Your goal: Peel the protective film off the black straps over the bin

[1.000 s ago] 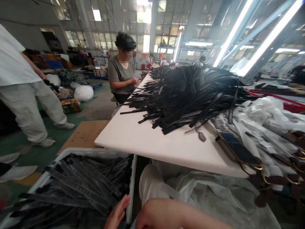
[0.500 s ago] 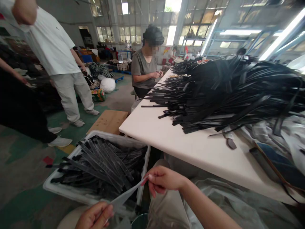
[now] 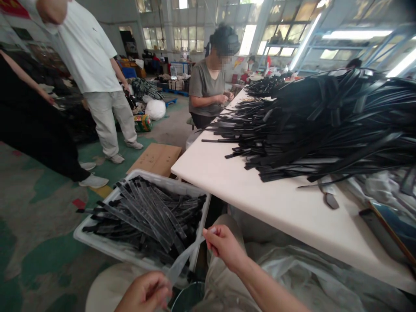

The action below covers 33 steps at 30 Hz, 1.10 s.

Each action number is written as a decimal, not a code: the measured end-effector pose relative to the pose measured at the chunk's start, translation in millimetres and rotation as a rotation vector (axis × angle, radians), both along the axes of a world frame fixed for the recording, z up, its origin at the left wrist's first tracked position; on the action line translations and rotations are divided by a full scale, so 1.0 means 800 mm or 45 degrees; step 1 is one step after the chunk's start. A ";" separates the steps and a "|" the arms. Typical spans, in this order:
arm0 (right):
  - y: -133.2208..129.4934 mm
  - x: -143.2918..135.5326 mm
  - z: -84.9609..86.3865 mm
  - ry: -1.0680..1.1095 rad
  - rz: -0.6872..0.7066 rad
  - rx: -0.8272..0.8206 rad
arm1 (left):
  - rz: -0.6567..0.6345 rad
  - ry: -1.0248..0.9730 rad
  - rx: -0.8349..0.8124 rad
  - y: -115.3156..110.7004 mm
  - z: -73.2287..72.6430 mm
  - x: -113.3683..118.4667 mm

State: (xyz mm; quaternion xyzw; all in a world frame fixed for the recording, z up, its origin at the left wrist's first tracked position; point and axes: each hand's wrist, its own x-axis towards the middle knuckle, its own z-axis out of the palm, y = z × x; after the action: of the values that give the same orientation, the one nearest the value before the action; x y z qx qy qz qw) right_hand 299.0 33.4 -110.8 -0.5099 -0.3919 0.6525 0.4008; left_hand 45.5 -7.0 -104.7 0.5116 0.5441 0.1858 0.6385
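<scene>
A long white table point(image 3: 276, 203) takes up the right half of the room in front of me, and on it sits a huge heap of black straps point(image 3: 321, 125), their ends fanning out toward the table's near-left edge. Beside the table, on the green-patched floor, stands a white plastic bin point(image 3: 97, 240) filled with more black straps point(image 3: 146, 214), lying mostly lengthwise. A flat piece of cardboard point(image 3: 156, 158) lies on the floor just behind the bin. At the far end of the table a seated person in a grey shirt point(image 3: 204, 86) bends over something small in both hands. To the left, a standing person in a white T-shirt point(image 3: 89, 52) and pale trousers, and at the left edge a figure in black point(image 3: 35, 130).

Down in front, crumpled clear plastic wrapping point(image 3: 308, 277) spills below the table edge. A single small dark strap end point(image 3: 331, 200) lies alone on the bare tabletop, near the heap.

Closest of all — the wearer's own 2 hands. The right hand point(image 3: 224, 247) pinches the upper end of a thin translucent plastic strip point(image 3: 183, 260), thumb and fingers closed on it. The left hand point(image 3: 146, 294), low at the frame's bottom, is closed on the strip's lower end — so the strip runs slanted between the 2 hands, in front of the bin's near corner.
</scene>
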 end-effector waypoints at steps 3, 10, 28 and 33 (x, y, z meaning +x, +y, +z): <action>-0.008 -0.015 -0.001 -0.060 -0.014 -0.001 | 0.103 -0.103 0.024 0.005 0.000 0.026; -0.014 -0.026 -0.008 -0.064 0.000 -0.020 | 0.362 -0.107 0.065 0.013 -0.005 0.074; -0.021 -0.046 -0.033 0.102 -0.063 -0.057 | 0.599 -0.125 -0.051 -0.023 -0.023 0.068; -0.027 -0.054 -0.027 0.120 0.091 -0.087 | 0.600 -0.050 0.015 -0.020 -0.026 0.068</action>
State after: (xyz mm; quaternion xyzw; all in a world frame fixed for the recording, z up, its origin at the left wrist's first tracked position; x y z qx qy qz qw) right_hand 255.6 11.5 -132.6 -0.4777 -0.3680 0.7026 0.3777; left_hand 99.6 -23.3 -125.9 0.3706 0.6349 0.3429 0.5848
